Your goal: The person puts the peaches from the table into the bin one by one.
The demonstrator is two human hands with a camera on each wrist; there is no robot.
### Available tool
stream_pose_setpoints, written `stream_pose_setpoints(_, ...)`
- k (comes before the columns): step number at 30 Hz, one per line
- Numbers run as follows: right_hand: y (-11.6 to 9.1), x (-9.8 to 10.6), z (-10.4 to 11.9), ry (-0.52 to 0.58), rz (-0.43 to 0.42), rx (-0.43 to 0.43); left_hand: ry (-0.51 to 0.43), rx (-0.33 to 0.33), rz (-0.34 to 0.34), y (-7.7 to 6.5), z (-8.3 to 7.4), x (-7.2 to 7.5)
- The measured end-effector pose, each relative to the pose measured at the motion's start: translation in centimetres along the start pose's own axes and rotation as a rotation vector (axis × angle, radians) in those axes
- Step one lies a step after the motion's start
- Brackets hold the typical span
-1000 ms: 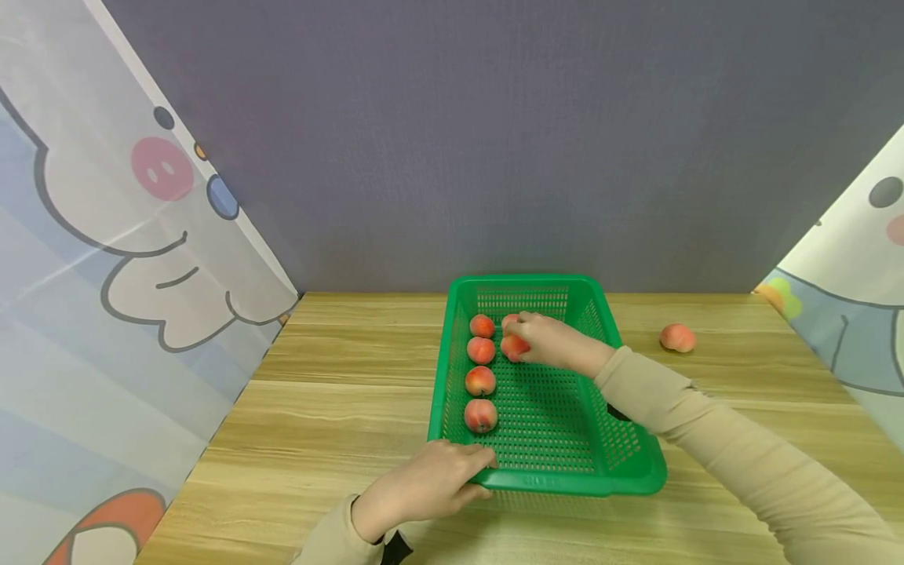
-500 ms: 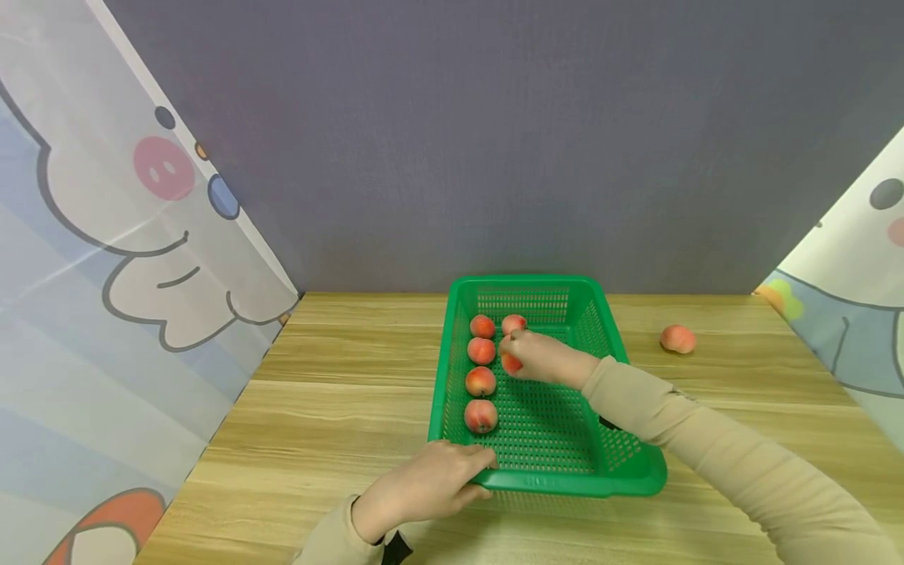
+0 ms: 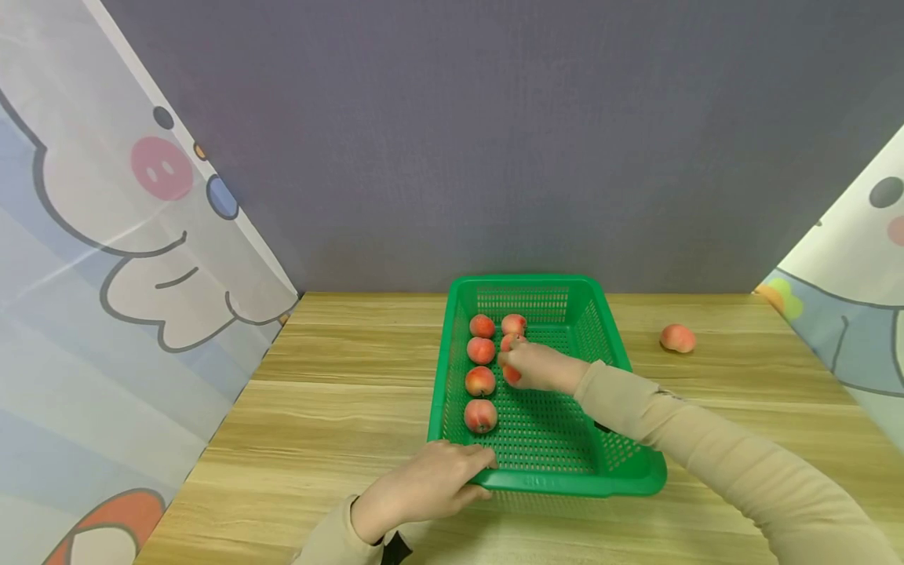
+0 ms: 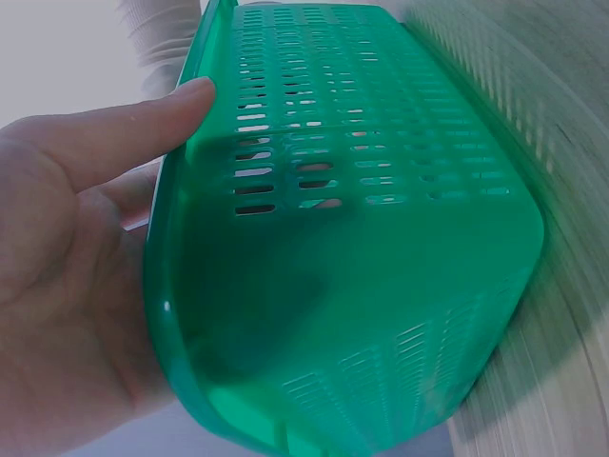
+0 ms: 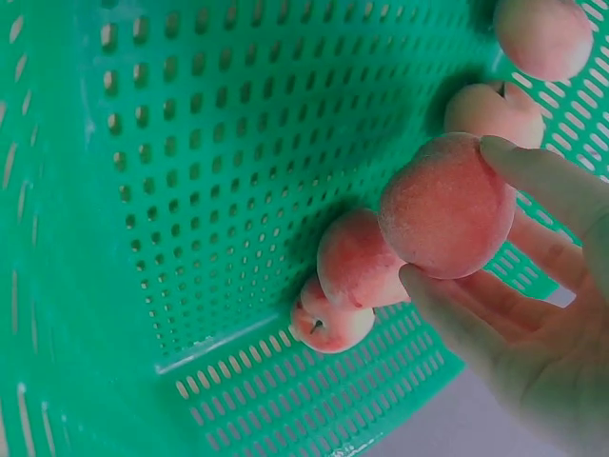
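A green plastic basket (image 3: 551, 480) with slotted walls stands on the wooden table. My right hand (image 3: 538, 366) is inside it and pinches a peach (image 5: 447, 205) between thumb and fingertips, above the basket's floor. Beyond that fruit, two peaches (image 5: 357, 257) sit one behind the other, the nearer partly covered by my fingers in the head view. Along the left wall runs a row of several peaches (image 3: 480, 381). At the front left corner my left hand (image 3: 432, 480) grips the rim; the left wrist view shows its thumb (image 4: 152, 129) against the outer side.
One more peach (image 3: 678, 338) lies on the table (image 3: 339, 408), right of the basket. A grey wall (image 3: 494, 141) rises behind the table, and cartoon-printed sheets (image 3: 176, 275) flank it on both sides.
My right hand has drawn a little toward the front of the basket with the peach, uncovering the two peaches behind it. The left hand keeps its place on the rim.
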State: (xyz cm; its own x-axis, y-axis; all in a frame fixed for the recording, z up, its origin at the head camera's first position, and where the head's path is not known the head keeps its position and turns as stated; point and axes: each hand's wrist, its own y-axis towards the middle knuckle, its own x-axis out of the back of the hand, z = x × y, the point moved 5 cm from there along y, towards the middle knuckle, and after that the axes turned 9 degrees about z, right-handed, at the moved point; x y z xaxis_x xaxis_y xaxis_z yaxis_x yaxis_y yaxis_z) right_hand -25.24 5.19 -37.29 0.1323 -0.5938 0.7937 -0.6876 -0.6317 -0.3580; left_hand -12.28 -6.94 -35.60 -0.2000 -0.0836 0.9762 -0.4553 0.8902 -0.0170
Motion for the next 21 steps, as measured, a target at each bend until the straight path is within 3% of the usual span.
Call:
stream_pose_setpoints(1,0.1,-0.1,0.0,0.061,-0.001,0.002,0.0,0.0,0.001,0.0,0.0,0.0)
stream_pose_setpoints(3,0.2,-0.2,-0.2,0.54,-0.034,0.015,-0.004,0.001,0.002,0.0,0.0,0.0)
stream_pose_setpoints(4,0.3,-0.4,-0.3,0.692,-0.042,0.013,-0.005,0.001,0.003,0.0,0.0,0.0)
stream_pose_setpoints(5,0.4,-0.6,-0.3,0.745,-0.034,0.011,-0.005,0.001,0.002,0.0,0.0,0.0)
stream_pose_setpoints(9,0.5,-0.9,-0.3,0.853,-0.059,0.009,-0.003,-0.002,-0.003,0.0,0.0,0.0)
stream_pose_setpoints(14,0.6,-1.0,-0.1,0.801,-0.083,0.016,-0.006,-0.006,-0.007,0.0,0.0,0.0)
stream_pose_setpoints(21,0.9,-1.5,0.3,0.797,-0.049,0.021,-0.011,-0.011,-0.016,0.0,0.0,0.1)
